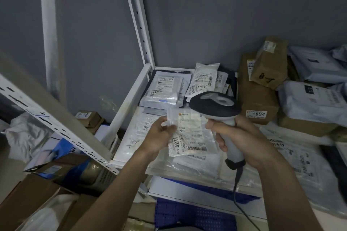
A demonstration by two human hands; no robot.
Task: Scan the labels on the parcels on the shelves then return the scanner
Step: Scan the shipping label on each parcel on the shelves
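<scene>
Scanner (216,107) gripped in my right hand (242,140), aimed at the parcel (187,137) my left hand (159,137) pinches label-up for reading.

The scene was dimly and evenly lit, with a cool grey cast over the wall (225,15); no lamp was seen and the source of light could not be told. Shadows were soft, deepest under the shelf (131,88) edge and among the boxes at lower left. Strong wide-angle distortion was shown: the white uprights (137,15) were bent and splayed toward the edges. The near beam (56,118) at left was rendered soft and out of focus. Motion blur was seen on the clear parcel (187,137) and on the left hand (159,137), so that small print was unreadable, while large digits were legible. Mild glare was carried on plastic wrappers.
</scene>
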